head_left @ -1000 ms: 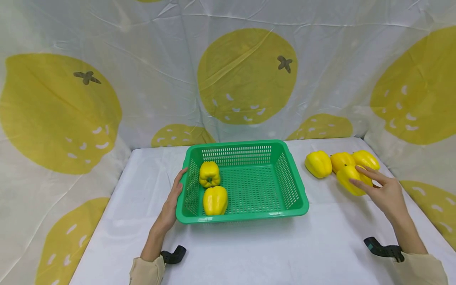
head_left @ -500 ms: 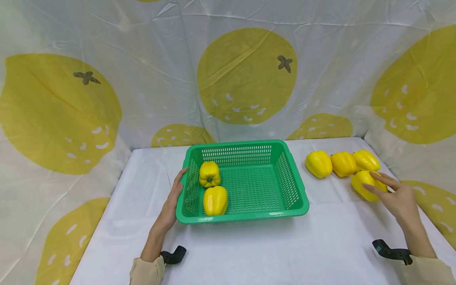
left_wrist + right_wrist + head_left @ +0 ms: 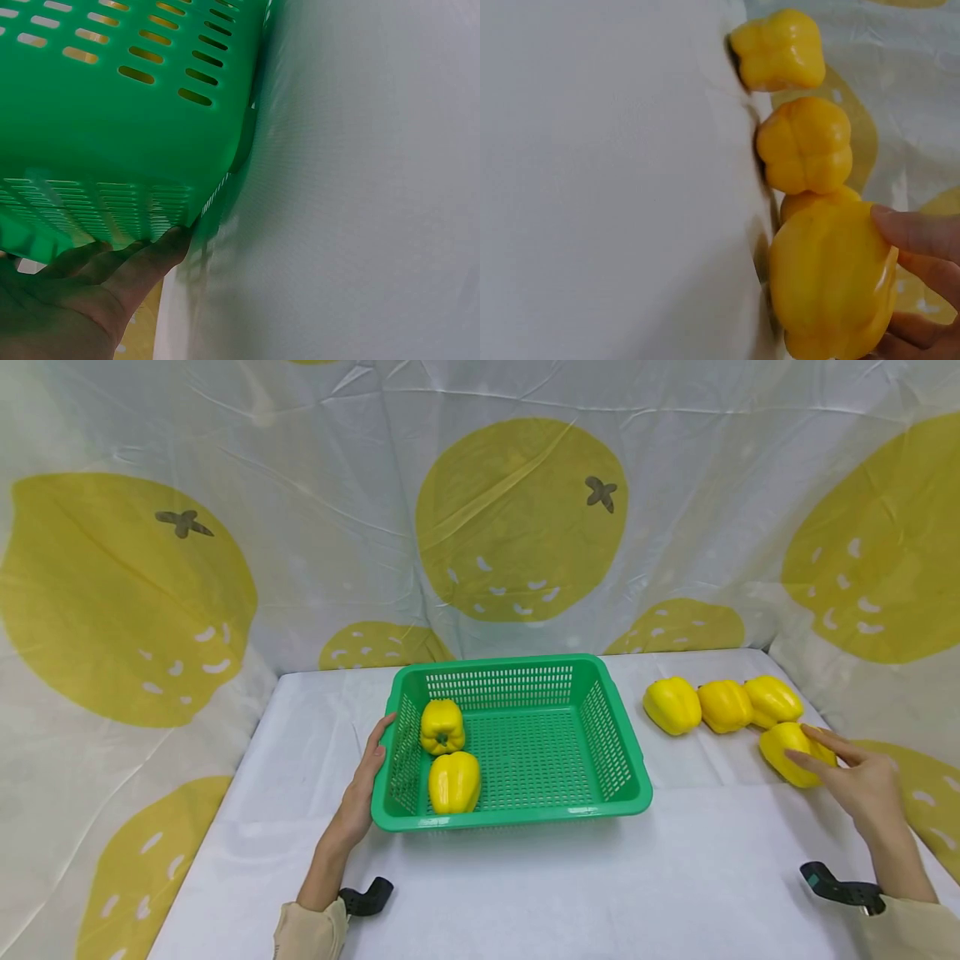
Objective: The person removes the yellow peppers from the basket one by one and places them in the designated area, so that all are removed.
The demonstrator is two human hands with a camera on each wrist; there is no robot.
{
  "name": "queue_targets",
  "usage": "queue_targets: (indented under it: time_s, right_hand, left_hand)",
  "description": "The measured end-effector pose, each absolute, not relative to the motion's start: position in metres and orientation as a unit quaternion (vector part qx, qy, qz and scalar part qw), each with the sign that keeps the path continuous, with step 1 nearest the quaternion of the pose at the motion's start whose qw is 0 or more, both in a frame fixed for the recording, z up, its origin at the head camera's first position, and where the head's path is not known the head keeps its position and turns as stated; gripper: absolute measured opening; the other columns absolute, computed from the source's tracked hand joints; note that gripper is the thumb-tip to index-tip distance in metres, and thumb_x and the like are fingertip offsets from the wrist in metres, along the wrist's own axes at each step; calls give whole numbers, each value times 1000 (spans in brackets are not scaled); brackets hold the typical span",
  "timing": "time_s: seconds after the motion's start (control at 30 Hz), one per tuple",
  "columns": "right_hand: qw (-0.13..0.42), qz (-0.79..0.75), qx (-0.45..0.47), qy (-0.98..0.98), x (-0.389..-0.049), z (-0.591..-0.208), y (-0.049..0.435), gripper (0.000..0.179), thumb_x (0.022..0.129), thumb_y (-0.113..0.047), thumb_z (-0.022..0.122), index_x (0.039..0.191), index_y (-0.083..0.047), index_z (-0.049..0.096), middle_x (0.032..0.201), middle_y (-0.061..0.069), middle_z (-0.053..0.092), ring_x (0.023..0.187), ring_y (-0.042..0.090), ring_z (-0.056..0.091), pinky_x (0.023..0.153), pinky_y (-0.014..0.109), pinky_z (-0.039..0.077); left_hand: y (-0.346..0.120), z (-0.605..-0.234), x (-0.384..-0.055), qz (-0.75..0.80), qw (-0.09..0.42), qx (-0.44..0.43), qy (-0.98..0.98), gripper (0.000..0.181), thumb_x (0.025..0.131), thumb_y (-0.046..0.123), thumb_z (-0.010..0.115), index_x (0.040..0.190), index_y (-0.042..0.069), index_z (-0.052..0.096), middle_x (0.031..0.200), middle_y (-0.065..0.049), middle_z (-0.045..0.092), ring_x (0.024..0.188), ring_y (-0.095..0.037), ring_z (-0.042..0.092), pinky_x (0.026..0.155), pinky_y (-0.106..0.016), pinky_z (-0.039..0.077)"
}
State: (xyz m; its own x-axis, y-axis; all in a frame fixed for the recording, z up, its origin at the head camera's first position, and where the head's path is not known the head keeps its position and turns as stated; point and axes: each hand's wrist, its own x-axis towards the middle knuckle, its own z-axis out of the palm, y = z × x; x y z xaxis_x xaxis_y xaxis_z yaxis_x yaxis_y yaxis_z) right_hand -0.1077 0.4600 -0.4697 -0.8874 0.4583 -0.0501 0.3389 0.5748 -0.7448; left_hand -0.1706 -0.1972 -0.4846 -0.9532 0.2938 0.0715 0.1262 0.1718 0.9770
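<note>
In the head view my right hand (image 3: 862, 777) pinches a yellow bell pepper (image 3: 787, 756) between thumb and fingers, low over the white table at the right. The right wrist view shows this bell pepper (image 3: 829, 281) large, close to the tabletop, with the thumb on its upper side. My left hand (image 3: 360, 789) lies along the left side of a green perforated basket (image 3: 513, 817). In the left wrist view its fingers (image 3: 146, 270) stretch straight against the basket's outer wall (image 3: 112, 124). Two yellow bell peppers, one behind (image 3: 442, 725) and one in front (image 3: 454, 783), sit inside at the left.
Behind the held pepper, three more yellow bell peppers lie in a row: a left one (image 3: 672, 706), a middle one (image 3: 725, 705) and a right one (image 3: 773, 700). A lemon-patterned cloth (image 3: 330, 552) hangs behind and at both sides of the table (image 3: 525, 893).
My right hand has shifted right and slightly toward me with the bell pepper, away from the middle pepper of the row. The left hand and the basket have stayed in place.
</note>
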Motion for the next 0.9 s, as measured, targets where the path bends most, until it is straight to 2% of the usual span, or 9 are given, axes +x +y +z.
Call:
queue_targets:
  time_s: [0.07, 0.13, 0.2, 0.33, 0.5, 0.7, 0.9]
  right_hand:
    - [74, 400, -232, -884, -108, -470, 461, 67, 95, -54, 70, 153, -31, 48, 164, -6, 34, 154, 47, 24, 127, 47, 26]
    - [68, 402, -239, -881, -109, -469, 463, 67, 95, -55, 69, 154, -31, 47, 166, 0, 31, 155, 47, 23, 127, 46, 25]
    - [65, 405, -242, -879, -110, -469, 464, 68, 95, -55, 68, 154, -30, 45, 167, 11, 28, 154, 49, 22, 125, 55, 25]
    - [51, 417, -256, -870, -110, -468, 468, 70, 95, -57, 67, 155, -31, 42, 168, 19, 21, 154, 52, 18, 120, 69, 21]
    - [39, 429, -259, -865, -107, -467, 474, 71, 95, -58, 67, 156, -33, 40, 169, 21, 14, 154, 55, 13, 117, 75, 15]
    - [36, 428, -259, -865, -107, -469, 476, 74, 96, -58, 66, 157, -27, 39, 169, 21, 15, 154, 56, 10, 116, 77, 14]
    - [44, 431, -230, -871, -105, -475, 478, 72, 97, -53, 68, 157, -24, 41, 171, 13, 20, 154, 54, 10, 117, 76, 14]
  left_hand:
    - [-197, -485, -171, 629, 67, 138, 762, 51, 114, 42, 12, 165, 39, 12, 174, 0, 8, 140, -32, 34, 101, -16, 41]
    - [-197, -485, -171, 629, 66, 138, 762, 51, 114, 43, 12, 165, 39, 12, 174, -1, 8, 140, -32, 34, 101, -16, 41]
    - [-197, -485, -171, 628, 65, 138, 763, 51, 114, 43, 12, 165, 39, 11, 174, -1, 8, 140, -32, 35, 100, -17, 42]
    - [-197, -485, -171, 628, 64, 140, 763, 51, 114, 43, 12, 165, 39, 12, 174, -1, 8, 138, -32, 36, 99, -19, 43]
    - [-197, -485, -172, 628, 65, 141, 763, 51, 114, 43, 12, 165, 39, 12, 174, -1, 9, 136, -33, 37, 98, -19, 44]
    - [-197, -485, -171, 626, 62, 139, 765, 51, 114, 43, 12, 165, 40, 11, 175, 1, 6, 142, -32, 32, 100, -16, 42]
    - [-197, -485, -171, 625, 64, 135, 766, 51, 114, 44, 12, 165, 41, 11, 175, 1, 6, 139, -31, 35, 99, -18, 44]
